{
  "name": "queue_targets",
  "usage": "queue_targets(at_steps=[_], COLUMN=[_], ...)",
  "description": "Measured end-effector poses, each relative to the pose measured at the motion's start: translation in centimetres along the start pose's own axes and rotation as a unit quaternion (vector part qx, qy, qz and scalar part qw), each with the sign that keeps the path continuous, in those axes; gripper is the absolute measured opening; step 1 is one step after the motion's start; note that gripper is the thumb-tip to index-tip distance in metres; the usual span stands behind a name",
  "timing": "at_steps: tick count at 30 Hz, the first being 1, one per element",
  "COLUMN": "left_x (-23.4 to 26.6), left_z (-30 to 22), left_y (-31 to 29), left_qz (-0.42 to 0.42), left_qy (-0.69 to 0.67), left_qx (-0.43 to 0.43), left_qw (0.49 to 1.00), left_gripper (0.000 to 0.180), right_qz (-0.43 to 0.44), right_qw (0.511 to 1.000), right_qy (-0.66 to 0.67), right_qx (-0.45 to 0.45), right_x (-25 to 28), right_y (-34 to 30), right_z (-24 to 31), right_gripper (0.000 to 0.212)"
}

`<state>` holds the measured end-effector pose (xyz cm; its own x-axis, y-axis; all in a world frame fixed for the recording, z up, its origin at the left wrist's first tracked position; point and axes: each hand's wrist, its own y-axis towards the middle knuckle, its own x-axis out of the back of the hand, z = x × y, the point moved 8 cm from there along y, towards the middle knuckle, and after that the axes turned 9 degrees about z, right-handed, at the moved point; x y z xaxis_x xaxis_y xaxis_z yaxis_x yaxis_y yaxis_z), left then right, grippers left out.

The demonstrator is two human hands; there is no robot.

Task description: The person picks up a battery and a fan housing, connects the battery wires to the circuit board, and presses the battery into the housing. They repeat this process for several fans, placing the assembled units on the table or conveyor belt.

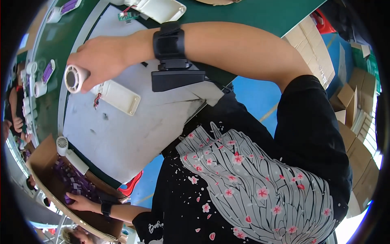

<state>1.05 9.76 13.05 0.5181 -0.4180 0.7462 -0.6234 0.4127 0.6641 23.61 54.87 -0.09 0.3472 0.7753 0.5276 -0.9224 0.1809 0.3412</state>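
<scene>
My right hand (103, 55) reaches across the mat, its fingers closed round the round vented head of a white handheld appliance housing (72, 79). From that head extends an open white handle shell (120, 97), lying hollow side up with thin red wires beside it. My left hand (83, 203) is down inside a cardboard box (42, 160) at the lower left, its fingers closed on a purple part (69, 199). Many similar purple parts (79, 179) lie heaped in the box; the far side of the gripped one is hidden.
A grey mat (122, 150) covers the green table (252, 16). Another white housing (71, 150) lies by the box. At the far edge are a white shell (162, 10) and a small green circuit board (128, 16). More white and purple units (44, 79) stand at the left.
</scene>
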Motion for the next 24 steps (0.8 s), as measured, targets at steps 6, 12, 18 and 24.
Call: queue_targets(at_steps=[6,12,18,24], left_x=[0.1,1.1,0.9,-4.0], left_z=[1.0,-11.3,-27.3,-37.5], left_y=[-0.4,-1.8,-0.4,-1.0], left_qz=[0.012,0.139,0.296,0.381], left_qy=[0.023,0.008,-0.281,-0.461], left_qx=[0.042,-0.026,-0.053,-0.195], left_qw=[0.999,0.990,0.911,0.778], left_gripper=[0.055,0.031,0.029,0.044], right_qz=[0.011,-0.030,-0.082,-0.022], right_qw=[1.000,0.999,0.973,0.972], right_qy=[-0.001,-0.016,-0.080,-0.063], right_qx=[-0.002,0.030,0.198,0.226], right_x=[0.0,1.1,3.6,2.2], right_y=[0.4,-0.4,-1.4,-2.6], right_z=[0.4,1.0,7.2,10.2], right_gripper=[0.052,0.066,0.067,0.064])
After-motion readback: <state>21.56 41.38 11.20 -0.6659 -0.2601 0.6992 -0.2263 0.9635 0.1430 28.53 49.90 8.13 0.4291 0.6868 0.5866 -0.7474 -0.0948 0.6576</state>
